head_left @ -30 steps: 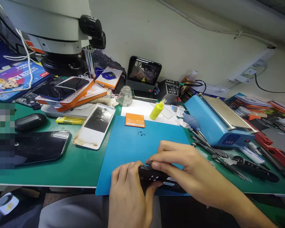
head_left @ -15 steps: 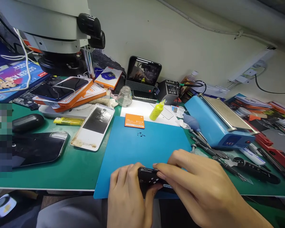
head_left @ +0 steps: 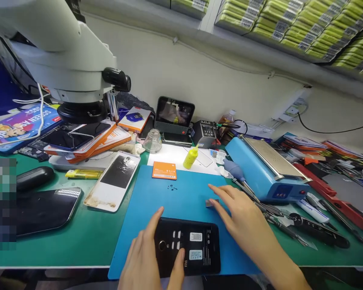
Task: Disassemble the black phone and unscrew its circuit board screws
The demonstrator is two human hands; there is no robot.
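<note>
A black smartphone [head_left: 196, 225] lies back side up at the front of the blue mat [head_left: 145, 201], showing two labels, small white patches and a round fingerprint sensor. My left hand [head_left: 148, 253] grips its left end, thumb pressed on the back and another finger at the upper edge. To the right of the phone, my right hand [head_left: 238, 209] is open above the mat, its thumb and fingers apart. One fingertip touches a small flat grey metal-looking piece [head_left: 211, 203]. Several tiny screws [head_left: 172, 187] lie on the mat below an orange battery [head_left: 164, 170].
A yellow bottle [head_left: 190, 157] stands on white paper behind the mat. A microscope [head_left: 81, 88] overhangs the left, above stacked boxes and a white phone panel [head_left: 115, 181]. On the right are a blue heating machine [head_left: 266, 173], screwdrivers and tweezers. A small display [head_left: 174, 114] stands at the back.
The phone has turned from edge-on to back side up on the mat. My right hand has left it and moved up, beside the small grey piece. The camera view has tilted upward.
</note>
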